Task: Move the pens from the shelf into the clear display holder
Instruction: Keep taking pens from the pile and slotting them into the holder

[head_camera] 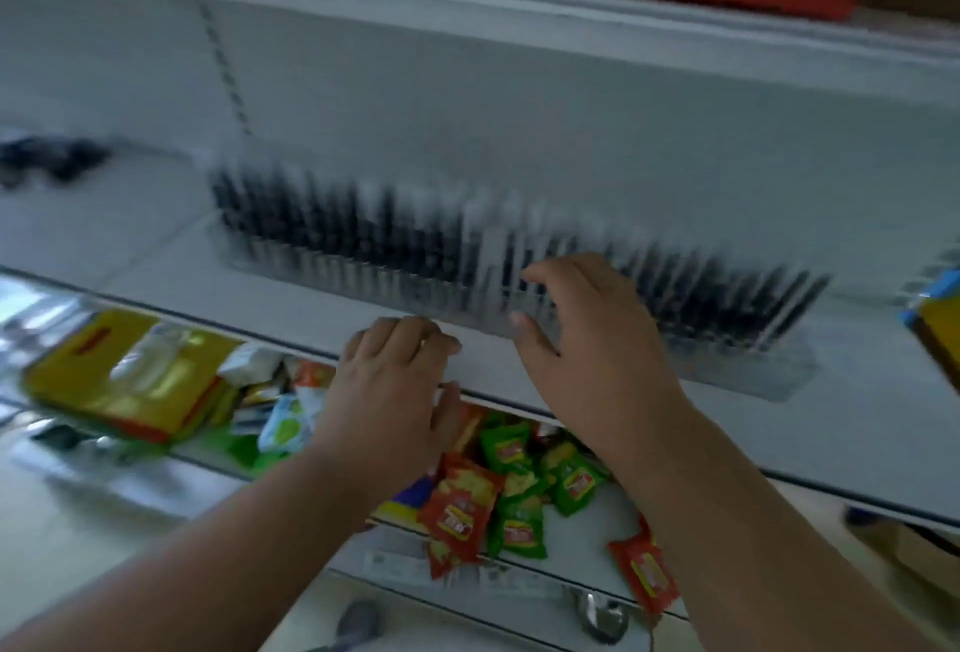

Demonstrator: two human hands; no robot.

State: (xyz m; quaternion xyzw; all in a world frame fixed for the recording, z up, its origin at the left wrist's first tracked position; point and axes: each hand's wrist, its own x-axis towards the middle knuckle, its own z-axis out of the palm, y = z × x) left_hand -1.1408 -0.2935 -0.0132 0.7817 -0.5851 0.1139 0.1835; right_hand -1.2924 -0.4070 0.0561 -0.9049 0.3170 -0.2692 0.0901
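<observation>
A white shelf [311,308] carries the clear display holder [753,365], pens [363,230] upright in it, just beyond the right hand [587,334] fingers, loosely spread. Left hand [395,381] fingers curl over the shelf edge; snack packets [514,485] lie beneath.

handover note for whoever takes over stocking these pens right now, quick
Left hand: rests on the front edge of the shelf, holds nothing visible.
Right hand: fingers spread at the front of the clear display holder, mid-row; too blurred to tell if its grip has a pen.
Pens: a long row already stands upright in the holder.
Left: a dark pile at the shelf's far left may be more pens; too blurred to confirm.
Snack packets lie on the lower shelf.
</observation>
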